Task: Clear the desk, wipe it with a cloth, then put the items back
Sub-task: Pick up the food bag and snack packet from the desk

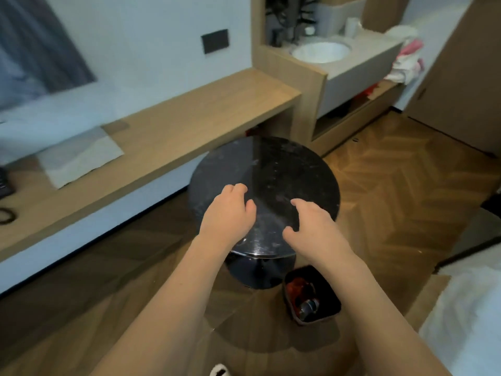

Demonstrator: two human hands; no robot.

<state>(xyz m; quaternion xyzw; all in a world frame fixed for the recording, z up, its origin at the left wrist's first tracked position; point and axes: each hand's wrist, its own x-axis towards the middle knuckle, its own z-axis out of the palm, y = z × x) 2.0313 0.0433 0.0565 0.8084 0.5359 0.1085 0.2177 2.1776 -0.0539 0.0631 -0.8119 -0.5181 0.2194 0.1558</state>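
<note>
A round black table point(284, 169) with a glossy, smudged top stands in the middle of the head view, beside the long wooden desk point(189, 123). My left hand point(230, 210) hovers over the table's near left part, fingers loosely curled, holding nothing. My right hand point(311, 223) is just right of it over the near side, fingers relaxed and spread, also holding nothing. A pale cloth point(78, 158) lies flat on the desk at the left.
A small black bin point(311, 297) with rubbish stands on the floor by the table's base. A black cable point(5, 215) lies at the desk's left end. A sink counter point(360, 61) is at the back right, and a white bed edge point(466, 316) at the right.
</note>
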